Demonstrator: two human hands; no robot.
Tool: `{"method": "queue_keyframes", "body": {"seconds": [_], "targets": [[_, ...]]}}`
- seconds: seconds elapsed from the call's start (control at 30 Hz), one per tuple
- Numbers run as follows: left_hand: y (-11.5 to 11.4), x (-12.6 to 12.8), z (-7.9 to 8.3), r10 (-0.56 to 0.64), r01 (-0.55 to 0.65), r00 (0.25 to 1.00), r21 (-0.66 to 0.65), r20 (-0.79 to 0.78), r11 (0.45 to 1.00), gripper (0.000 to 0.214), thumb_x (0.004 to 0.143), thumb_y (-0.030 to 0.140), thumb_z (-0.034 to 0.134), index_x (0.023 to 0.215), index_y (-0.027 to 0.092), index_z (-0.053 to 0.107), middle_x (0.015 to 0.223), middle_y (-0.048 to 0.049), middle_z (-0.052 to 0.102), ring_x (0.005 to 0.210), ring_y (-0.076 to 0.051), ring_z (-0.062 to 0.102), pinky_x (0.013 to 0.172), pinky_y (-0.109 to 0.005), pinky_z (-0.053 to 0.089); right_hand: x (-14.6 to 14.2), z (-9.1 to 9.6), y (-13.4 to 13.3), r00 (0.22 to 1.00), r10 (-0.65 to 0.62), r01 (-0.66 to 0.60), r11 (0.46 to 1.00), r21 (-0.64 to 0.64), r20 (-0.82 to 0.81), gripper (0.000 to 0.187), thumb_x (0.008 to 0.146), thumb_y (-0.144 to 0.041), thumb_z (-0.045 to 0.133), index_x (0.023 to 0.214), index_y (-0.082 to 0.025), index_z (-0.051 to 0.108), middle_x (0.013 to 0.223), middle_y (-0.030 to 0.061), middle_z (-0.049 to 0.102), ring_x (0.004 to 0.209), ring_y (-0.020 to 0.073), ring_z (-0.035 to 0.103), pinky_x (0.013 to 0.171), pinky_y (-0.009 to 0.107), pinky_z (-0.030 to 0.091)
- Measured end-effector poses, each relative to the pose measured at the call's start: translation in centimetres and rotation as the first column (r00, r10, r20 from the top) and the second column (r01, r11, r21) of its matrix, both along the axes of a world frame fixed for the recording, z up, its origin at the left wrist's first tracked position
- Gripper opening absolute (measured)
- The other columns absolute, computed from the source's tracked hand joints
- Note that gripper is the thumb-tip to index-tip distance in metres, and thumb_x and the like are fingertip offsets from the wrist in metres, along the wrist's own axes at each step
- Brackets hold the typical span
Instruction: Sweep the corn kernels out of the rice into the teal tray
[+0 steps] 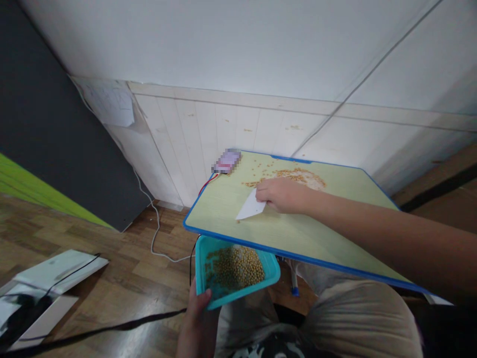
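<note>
My left hand [198, 303] grips the near left corner of a turquoise plastic basket [275, 271], thumb over its rim. Inside the basket lies a heap of soybeans [242, 266]; it is held just below the table's front edge. Over the tabletop, my right hand [278, 194] is closed on a white card [250, 206], which slants down to the left with its lower edge at the surface. One or two beans lie by the card's lower tip. Behind my right hand more soybeans [294, 174] are spread on the table, beside a pale patch I cannot make out.
The small table [208, 214] has a pale green top and blue rim. A phone-like object [227, 161], blurred, lies at its far left corner with a red cable [206, 184]. White wall panels [216, 129] stand behind. A white box [61, 268] is on the wooden floor.
</note>
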State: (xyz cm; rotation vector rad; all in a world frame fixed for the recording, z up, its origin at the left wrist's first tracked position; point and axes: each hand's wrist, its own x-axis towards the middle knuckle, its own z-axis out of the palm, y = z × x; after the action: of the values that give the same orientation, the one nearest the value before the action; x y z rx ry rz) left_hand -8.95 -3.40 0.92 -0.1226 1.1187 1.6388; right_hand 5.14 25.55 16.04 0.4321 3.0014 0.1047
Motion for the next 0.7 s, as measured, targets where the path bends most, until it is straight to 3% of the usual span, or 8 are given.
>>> {"method": "queue_keyframes", "body": {"seconds": [0.4, 0.53, 0.7], "targets": [[0.2, 0.7, 1.1, -0.04, 0.04, 0.999, 0.052, -0.018, 0.998, 0.061, 0.068, 0.037, 0.09, 0.127, 0.025, 0.079, 0.116, -0.0092, 0.085, 0.117, -0.037, 0.077, 0.105, -0.049, 0.061, 3.5, -0.4, -0.1, 0.997, 0.005, -0.005, 1.0, 0.009, -0.074, 0.023, 0.092, -0.004, 0.055, 0.086, -0.021, 0.07, 0.097, 0.0084, 0.076, 0.092, 0.0196, 0.066, 0.079, 0.032, 0.045], [0.2, 1.1, 1.2, -0.042, 0.042, 0.999, 0.039, -0.005, 0.998, 0.059, 0.071, 0.038, 0.087, 0.128, 0.026, 0.077, 0.118, -0.0093, 0.084, 0.124, -0.036, 0.074, 0.108, -0.049, 0.059, 3.2, 0.7, -0.2, 0.985, -0.141, 0.148, 0.987, 0.058, -0.101, 0.024, 0.099, -0.011, 0.053, 0.099, -0.022, 0.074, 0.103, 0.0087, 0.078, 0.095, 0.0203, 0.067, 0.078, 0.031, 0.043], [0.1, 1.4, 1.2, -0.092, 0.092, 0.996, 0.047, -0.004, 0.995, 0.064, 0.074, 0.039, 0.085, 0.135, 0.027, 0.074, 0.119, -0.0091, 0.083, 0.123, -0.035, 0.074, 0.11, -0.05, 0.056, 1.3, 3.1, 0.9, 0.923, -0.351, 0.372, 0.918, 0.135, -0.154, 0.028, 0.101, -0.015, 0.049, 0.11, -0.02, 0.075, 0.115, 0.012, 0.079, 0.102, 0.0245, 0.067, 0.076, 0.033, 0.039]]}}
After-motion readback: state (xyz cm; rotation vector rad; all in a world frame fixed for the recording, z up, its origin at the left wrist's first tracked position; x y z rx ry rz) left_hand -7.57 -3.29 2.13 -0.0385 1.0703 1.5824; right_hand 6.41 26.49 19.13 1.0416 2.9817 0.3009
